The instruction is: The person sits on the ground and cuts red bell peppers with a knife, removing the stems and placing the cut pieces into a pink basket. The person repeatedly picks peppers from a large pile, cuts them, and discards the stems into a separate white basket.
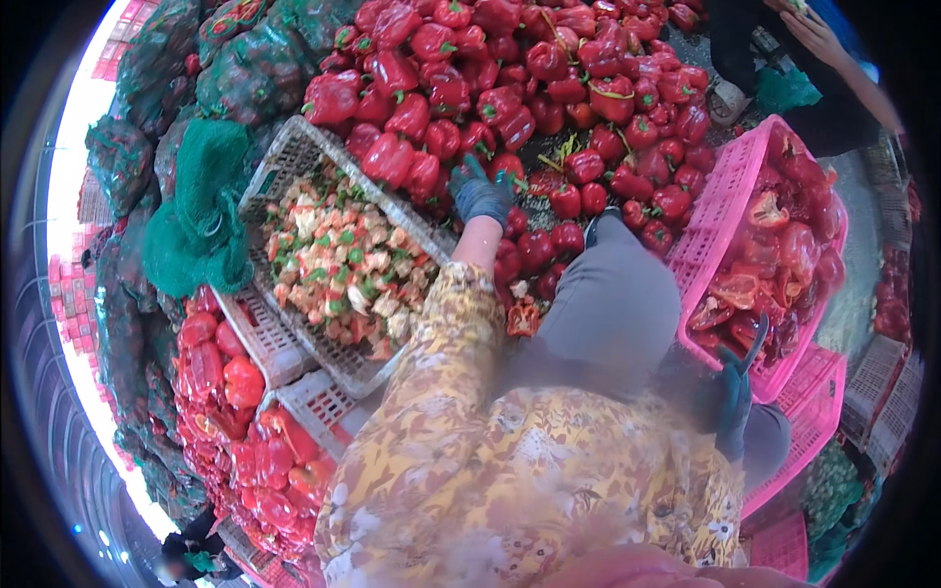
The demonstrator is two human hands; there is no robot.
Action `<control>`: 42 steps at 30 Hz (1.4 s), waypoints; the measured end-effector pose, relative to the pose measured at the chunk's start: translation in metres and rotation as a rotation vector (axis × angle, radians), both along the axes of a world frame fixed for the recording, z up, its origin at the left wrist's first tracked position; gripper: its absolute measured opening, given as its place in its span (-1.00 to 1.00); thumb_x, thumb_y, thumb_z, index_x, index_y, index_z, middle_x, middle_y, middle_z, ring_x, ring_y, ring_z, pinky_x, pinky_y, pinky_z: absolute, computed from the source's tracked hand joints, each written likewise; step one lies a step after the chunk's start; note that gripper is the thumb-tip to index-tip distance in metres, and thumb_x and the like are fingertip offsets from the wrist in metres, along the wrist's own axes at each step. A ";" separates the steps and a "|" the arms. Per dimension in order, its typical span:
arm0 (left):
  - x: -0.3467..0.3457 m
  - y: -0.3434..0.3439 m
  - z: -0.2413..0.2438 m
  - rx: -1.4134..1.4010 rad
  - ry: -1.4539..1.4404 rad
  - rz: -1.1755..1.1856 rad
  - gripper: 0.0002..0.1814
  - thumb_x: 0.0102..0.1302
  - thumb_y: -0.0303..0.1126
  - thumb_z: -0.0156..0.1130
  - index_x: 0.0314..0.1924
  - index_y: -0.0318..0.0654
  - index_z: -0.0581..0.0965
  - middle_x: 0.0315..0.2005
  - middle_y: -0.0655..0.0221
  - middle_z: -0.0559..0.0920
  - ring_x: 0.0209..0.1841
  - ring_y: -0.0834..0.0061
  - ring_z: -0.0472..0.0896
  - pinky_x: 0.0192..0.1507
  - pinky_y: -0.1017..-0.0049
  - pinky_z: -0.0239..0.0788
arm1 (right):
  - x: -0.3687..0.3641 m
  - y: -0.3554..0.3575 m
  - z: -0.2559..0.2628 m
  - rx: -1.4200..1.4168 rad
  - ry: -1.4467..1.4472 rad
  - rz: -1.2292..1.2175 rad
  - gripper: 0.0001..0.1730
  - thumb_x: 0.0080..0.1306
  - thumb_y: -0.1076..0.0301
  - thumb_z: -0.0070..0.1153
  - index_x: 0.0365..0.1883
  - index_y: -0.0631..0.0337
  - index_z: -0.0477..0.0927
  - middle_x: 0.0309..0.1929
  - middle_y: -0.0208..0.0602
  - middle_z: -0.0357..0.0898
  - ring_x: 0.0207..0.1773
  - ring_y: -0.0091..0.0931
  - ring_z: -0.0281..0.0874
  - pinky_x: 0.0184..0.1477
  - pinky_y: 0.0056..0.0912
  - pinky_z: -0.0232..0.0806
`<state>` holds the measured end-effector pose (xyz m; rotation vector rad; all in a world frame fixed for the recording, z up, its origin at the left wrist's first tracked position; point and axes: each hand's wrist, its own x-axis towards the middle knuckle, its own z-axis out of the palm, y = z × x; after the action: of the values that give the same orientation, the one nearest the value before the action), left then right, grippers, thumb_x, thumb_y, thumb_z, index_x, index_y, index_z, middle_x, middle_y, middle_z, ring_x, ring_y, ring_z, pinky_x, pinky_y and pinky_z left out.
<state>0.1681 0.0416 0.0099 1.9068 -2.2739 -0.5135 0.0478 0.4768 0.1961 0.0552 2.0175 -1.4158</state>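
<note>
My left hand (481,192), in a dark glove with green fingertips, reaches into the pile of red bell peppers (548,62), fingers apart among the peppers; whether it grips one is hard to see. At the right, my right hand (731,400), gloved too, is shut on a knife (757,343) with a curved blade pointing up. The knife is beside a pink plastic crate (717,206) of cut red peppers (798,246). Left of my left arm, a dirty white plastic crate (397,209) holds pepper cores (353,257) with green stems.
Filled green mesh sacks (253,73) line the left side, and a green net (198,220) hangs over the white crate's edge. More cut peppers (272,456) lie lower left. A co-worker's hand (812,33) shows upper right. Another pink crate (809,411) stands under the first.
</note>
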 end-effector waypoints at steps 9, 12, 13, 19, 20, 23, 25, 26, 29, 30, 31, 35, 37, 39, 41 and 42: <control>-0.013 -0.028 -0.032 0.234 -0.435 0.002 -0.34 0.09 0.00 0.26 0.18 0.03 0.29 0.16 0.21 0.29 0.20 0.13 0.32 0.02 0.11 0.37 | -0.002 0.008 -0.005 -0.036 -0.072 -0.094 -0.58 0.40 0.16 -0.11 0.15 0.17 0.34 -0.51 -0.37 0.47 -0.66 -0.57 0.41 -0.65 -0.58 0.29; -0.017 0.002 -0.002 0.182 -0.425 -0.044 -0.41 0.07 -0.04 0.31 0.10 0.02 0.37 0.08 0.18 0.41 0.13 0.16 0.42 0.01 0.20 0.40 | 0.000 0.009 -0.010 -0.074 -0.060 -0.078 -0.60 0.41 0.18 -0.13 0.15 0.15 0.34 -0.51 -0.37 0.47 -0.66 -0.57 0.42 -0.65 -0.59 0.29; -0.010 -0.003 -0.030 0.245 -0.283 -0.081 -0.40 0.06 -0.04 0.33 0.09 0.01 0.39 0.06 0.16 0.44 0.11 0.17 0.45 0.01 0.22 0.40 | -0.001 0.011 -0.012 -0.072 -0.072 -0.055 -0.60 0.41 0.17 -0.15 0.14 0.14 0.34 -0.49 -0.37 0.47 -0.65 -0.57 0.43 -0.64 -0.59 0.29; -0.067 0.050 0.010 0.586 0.930 -0.271 -0.33 0.09 -0.22 0.38 0.21 -0.11 0.35 0.03 0.21 0.50 0.00 0.42 0.50 0.02 0.44 0.37 | -0.026 -0.018 -0.004 -0.190 -0.226 -0.039 -0.55 0.39 0.04 -0.18 0.10 0.14 0.37 -0.39 -0.28 0.48 -0.54 -0.49 0.49 -0.58 -0.54 0.34; -0.083 0.061 0.043 0.607 1.082 -0.398 -0.33 0.12 -0.32 0.35 0.23 -0.14 0.32 0.06 0.25 0.47 0.02 0.46 0.47 0.05 0.46 0.35 | -0.030 -0.028 0.000 -0.237 -0.231 -0.009 -0.54 0.37 0.04 -0.16 0.10 0.14 0.37 -0.38 -0.26 0.49 -0.49 -0.47 0.52 -0.54 -0.51 0.36; -0.114 0.095 0.176 0.931 1.275 -0.671 -0.30 0.15 -0.52 0.29 0.30 -0.17 0.25 0.15 0.31 0.38 0.09 0.48 0.40 0.15 0.48 0.29 | -0.044 -0.066 0.022 -0.384 -0.307 0.112 -0.52 0.35 0.01 -0.15 0.09 0.15 0.38 -0.30 -0.18 0.53 -0.36 -0.40 0.57 -0.40 -0.42 0.41; -0.138 0.118 0.218 0.827 1.150 -1.088 -0.25 0.18 -0.43 0.29 0.33 -0.19 0.16 0.16 0.28 0.35 0.18 0.52 0.34 0.22 0.48 0.20 | -0.054 -0.079 0.022 -0.654 -0.487 0.072 -0.51 0.35 -0.03 -0.15 0.07 0.14 0.39 -0.21 -0.12 0.56 -0.34 -0.35 0.58 -0.35 -0.39 0.42; -0.147 0.128 0.232 0.790 1.030 -1.263 -0.23 0.17 -0.43 0.30 0.34 -0.18 0.15 0.17 0.29 0.35 0.21 0.51 0.32 0.23 0.47 0.19 | -0.057 -0.084 0.028 -0.803 -0.546 0.036 -0.50 0.36 -0.05 -0.17 0.08 0.13 0.38 -0.19 -0.10 0.56 -0.32 -0.35 0.58 -0.37 -0.38 0.43; -0.152 0.169 0.252 0.728 0.773 -1.473 -0.18 0.13 -0.36 0.35 0.35 -0.18 0.13 0.19 0.27 0.34 0.24 0.48 0.29 0.26 0.43 0.18 | -0.067 -0.075 0.034 -0.888 -0.369 -0.080 -0.47 0.36 -0.07 -0.16 0.16 0.06 0.36 -0.24 -0.20 0.57 -0.37 -0.43 0.58 -0.49 -0.43 0.43; -0.149 0.186 0.252 0.699 0.800 -1.448 -0.17 0.12 -0.33 0.36 0.34 -0.17 0.14 0.18 0.24 0.34 0.22 0.46 0.31 0.24 0.42 0.20 | -0.065 -0.071 0.037 -0.809 -0.170 -0.144 -0.46 0.36 -0.07 -0.14 0.17 0.06 0.36 -0.26 -0.24 0.57 -0.40 -0.46 0.58 -0.51 -0.45 0.43; -0.148 0.200 0.253 0.670 0.827 -1.420 -0.17 0.11 -0.30 0.37 0.34 -0.17 0.15 0.18 0.20 0.35 0.20 0.44 0.34 0.23 0.41 0.22 | -0.063 -0.064 0.041 -0.721 0.026 -0.205 -0.46 0.36 -0.06 -0.13 0.19 0.06 0.36 -0.29 -0.28 0.57 -0.43 -0.48 0.57 -0.53 -0.48 0.43; -0.162 0.238 0.242 0.999 0.899 -1.186 -0.23 0.11 -0.38 0.38 0.28 -0.15 0.18 0.08 0.31 0.39 0.07 0.52 0.43 0.08 0.54 0.38 | -0.068 -0.031 0.024 -0.499 0.448 -0.172 -0.58 0.38 0.24 -0.02 0.18 0.09 0.42 -0.07 -0.35 0.52 -0.29 -0.67 0.47 -0.45 -0.60 0.40; -0.164 0.250 0.236 1.029 0.938 -1.114 -0.27 0.08 -0.41 0.39 0.23 -0.17 0.25 0.04 0.33 0.41 0.06 0.53 0.44 0.07 0.53 0.37 | -0.070 -0.018 0.017 -0.446 0.596 -0.133 -0.58 0.38 0.24 -0.03 0.20 0.09 0.41 -0.01 -0.34 0.50 -0.28 -0.69 0.44 -0.44 -0.60 0.42; -0.160 0.264 0.230 1.082 0.972 -0.996 -0.29 0.06 -0.44 0.39 0.21 -0.17 0.27 0.04 0.33 0.42 0.05 0.54 0.44 0.06 0.53 0.37 | -0.071 -0.007 0.018 -0.451 0.543 -0.133 -0.56 0.39 0.22 -0.04 0.21 0.11 0.39 -0.02 -0.35 0.49 -0.28 -0.70 0.43 -0.44 -0.59 0.43; -0.161 0.276 0.222 0.921 0.984 -1.104 -0.33 0.06 -0.48 0.37 0.18 -0.19 0.30 0.04 0.36 0.43 0.06 0.53 0.44 0.10 0.52 0.34 | -0.071 0.001 0.026 -0.499 0.328 -0.179 -0.54 0.39 0.20 -0.06 0.22 0.15 0.37 -0.08 -0.38 0.50 -0.30 -0.70 0.43 -0.47 -0.59 0.43; -0.164 0.280 0.217 0.821 0.981 -1.184 -0.34 0.05 -0.49 0.36 0.17 -0.20 0.30 0.05 0.36 0.43 0.07 0.53 0.43 0.11 0.52 0.33 | -0.074 0.005 0.021 -0.473 0.204 -0.192 -0.51 0.38 0.14 -0.07 0.20 0.19 0.35 -0.21 -0.41 0.48 -0.34 -0.68 0.44 -0.52 -0.58 0.42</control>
<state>0.0045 0.3216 0.2272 -0.1061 -2.2057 -2.0914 -0.0262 0.4819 0.2169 -0.1083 1.8164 -2.0602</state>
